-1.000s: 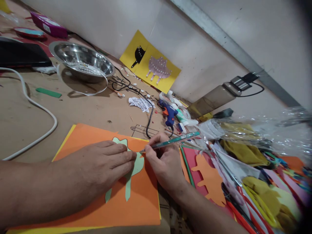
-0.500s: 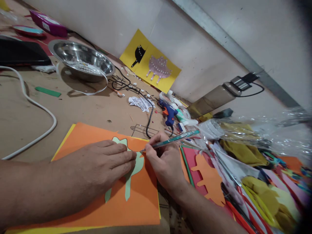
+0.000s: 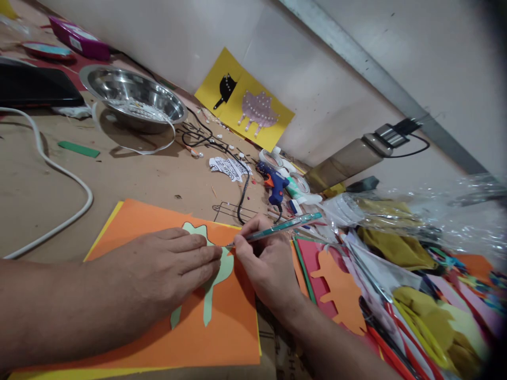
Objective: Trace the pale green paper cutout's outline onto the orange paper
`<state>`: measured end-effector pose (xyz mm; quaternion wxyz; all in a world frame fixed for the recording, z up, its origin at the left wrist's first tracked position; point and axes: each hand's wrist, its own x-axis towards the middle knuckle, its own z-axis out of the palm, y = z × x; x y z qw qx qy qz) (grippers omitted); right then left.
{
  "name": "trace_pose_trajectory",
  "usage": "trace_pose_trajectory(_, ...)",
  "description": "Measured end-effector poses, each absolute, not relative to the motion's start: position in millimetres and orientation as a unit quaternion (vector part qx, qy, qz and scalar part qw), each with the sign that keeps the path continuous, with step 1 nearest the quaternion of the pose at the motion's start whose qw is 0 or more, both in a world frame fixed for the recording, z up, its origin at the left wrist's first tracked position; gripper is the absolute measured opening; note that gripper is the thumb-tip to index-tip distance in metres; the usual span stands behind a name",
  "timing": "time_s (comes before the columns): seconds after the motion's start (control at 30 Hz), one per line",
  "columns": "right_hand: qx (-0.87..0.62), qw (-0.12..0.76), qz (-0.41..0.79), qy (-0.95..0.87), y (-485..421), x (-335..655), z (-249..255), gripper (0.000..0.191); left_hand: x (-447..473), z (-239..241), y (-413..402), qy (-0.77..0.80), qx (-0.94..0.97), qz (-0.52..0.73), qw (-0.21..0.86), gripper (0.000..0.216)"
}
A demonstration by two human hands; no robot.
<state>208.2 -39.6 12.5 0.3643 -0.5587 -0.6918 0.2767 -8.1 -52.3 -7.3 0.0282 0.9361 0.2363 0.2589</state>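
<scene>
My left hand [image 3: 174,269] lies flat, fingers stretched out, over a pale green paper cutout [image 3: 225,266]. The cutout rests on a sheet of orange paper [image 3: 222,338], with a yellow sheet [image 3: 51,373] showing beneath its edges. Between the thumb and fingers of my right hand [image 3: 265,264] is a pen [image 3: 285,225] with a teal, see-through barrel. Its tip touches down at the cutout's upper right edge. A dark drawn line follows the cutout's top edge. My left palm hides the middle of the cutout.
Behind the paper are a blue glue gun [image 3: 273,182], a patterned paper scrap [image 3: 229,168] and a steel bowl [image 3: 134,97]. A yellow card [image 3: 245,100] leans on the wall beside a bottle [image 3: 348,158]. To the right lie an orange cutout [image 3: 340,290] and scissors [image 3: 396,338].
The pen and my right fingertips have shifted very slightly left along the cutout's edge. My left hand and the papers have stayed in place.
</scene>
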Motion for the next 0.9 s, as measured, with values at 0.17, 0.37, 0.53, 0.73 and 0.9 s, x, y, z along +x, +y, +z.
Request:
trace_pose_trajectory(0.17, -0.55, 0.377, 0.293, -0.685, -40.4, 207.7, 13.5, 0.013, -8.7, -8.2, -51.1, 0.223, 0.939, 0.259, 0.029, 0.031)
trace_pose_trajectory(0.37, -0.545, 0.376, 0.277, -0.697, -40.0, 207.5, 13.7, 0.012, -7.5, -5.8, -51.0, 0.224, 0.94, 0.255, 0.024, 0.031)
trace_pose_trajectory(0.53, -0.541, 0.373, 0.263, -0.707, -39.9, 208.0, 13.2, 0.012, -6.5, -4.6, -50.3, 0.217, 0.942, 0.257, 0.013, 0.031)
trace_pose_trajectory(0.73, -0.535, 0.377, 0.253, -0.712, -40.5, 209.0, 12.2, 0.011, -7.1, -6.5, -49.4, 0.211, 0.941, 0.266, 0.011, 0.035)
trace_pose_trajectory(0.9, -0.537, 0.38, 0.254, -0.709, -39.3, 209.0, 11.6, 0.011, -7.2, -4.2, -49.3, 0.225, 0.942, 0.248, 0.015, 0.038)
